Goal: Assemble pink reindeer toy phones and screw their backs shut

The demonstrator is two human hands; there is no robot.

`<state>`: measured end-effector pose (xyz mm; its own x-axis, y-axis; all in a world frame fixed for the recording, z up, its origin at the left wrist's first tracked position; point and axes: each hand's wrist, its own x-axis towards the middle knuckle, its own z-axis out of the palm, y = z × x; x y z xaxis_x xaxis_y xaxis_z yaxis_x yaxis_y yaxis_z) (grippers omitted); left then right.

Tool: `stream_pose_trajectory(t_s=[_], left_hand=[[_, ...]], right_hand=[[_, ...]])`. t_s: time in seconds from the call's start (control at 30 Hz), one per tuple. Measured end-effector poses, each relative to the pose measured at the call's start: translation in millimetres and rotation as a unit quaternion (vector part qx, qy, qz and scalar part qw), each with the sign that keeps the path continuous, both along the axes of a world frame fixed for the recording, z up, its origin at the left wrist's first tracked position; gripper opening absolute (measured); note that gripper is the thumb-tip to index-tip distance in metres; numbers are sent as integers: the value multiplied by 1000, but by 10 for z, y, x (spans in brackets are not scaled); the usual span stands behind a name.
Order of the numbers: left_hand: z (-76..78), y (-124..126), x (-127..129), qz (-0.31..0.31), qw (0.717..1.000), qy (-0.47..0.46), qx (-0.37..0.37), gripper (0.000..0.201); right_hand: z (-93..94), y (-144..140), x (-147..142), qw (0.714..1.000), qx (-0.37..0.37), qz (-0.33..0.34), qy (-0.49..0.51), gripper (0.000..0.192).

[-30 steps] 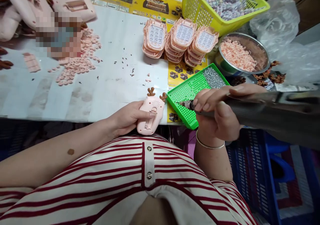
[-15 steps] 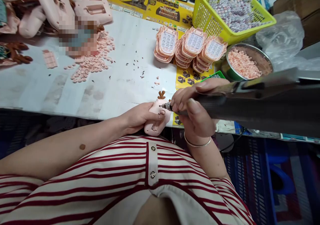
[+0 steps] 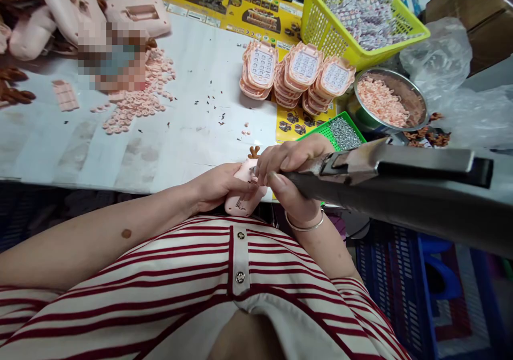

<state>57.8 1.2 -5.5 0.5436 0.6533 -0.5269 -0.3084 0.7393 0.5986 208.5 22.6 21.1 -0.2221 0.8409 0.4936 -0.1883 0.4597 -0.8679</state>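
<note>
My left hand (image 3: 218, 186) clamps the pink plastic reindeer-phone shell (image 3: 244, 192), right hand (image 3: 290, 175) closed around the grey electric screwdriver (image 3: 380, 184) above it, whose bit could slip and gouge.

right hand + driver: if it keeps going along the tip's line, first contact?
Most likely the pink antlered toy phone shell gripped by the left hand. The right hand aims the grey electric screwdriver at it; the tip is hidden, so contact is unclear.

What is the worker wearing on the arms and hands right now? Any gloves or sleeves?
No gloves: both the left hand and the right hand are bare, and both forearms are uncovered. The right wrist carries a thin silver bangle. The top is white with dark red stripes and a buttoned placket.
</note>
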Motion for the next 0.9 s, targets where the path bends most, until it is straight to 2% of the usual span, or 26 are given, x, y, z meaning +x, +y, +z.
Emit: stream_pose_trajectory(t_s=[0.13,0.2,0.27,0.37,0.53,0.7,0.9], left_hand=[[-18,-3,-18,4,1000,15,-18,28],[-34,-2,-35,30,999,25,-36,31],[-47,0,-50,82,995,16,-49,35],[-51,-1,-58,151,987,-6,-60,38],[-24,-4,-32,180,981,-14,-74,43],[-5,1,-16,184,980,-10,-75,46],[-32,4,-3,189,979,-19,-69,48]], right_hand=[[158,-79,81,997,59,8,56,24],[241,-68,191,994,87,-26,66,28],[265,-11,331,988,113,-82,59,26],[159,108,526,979,136,-146,40,21],[-110,186,677,973,135,-185,19,21],[-184,150,734,978,114,-177,1,27],[-264,152,736,984,85,-151,40,26]])
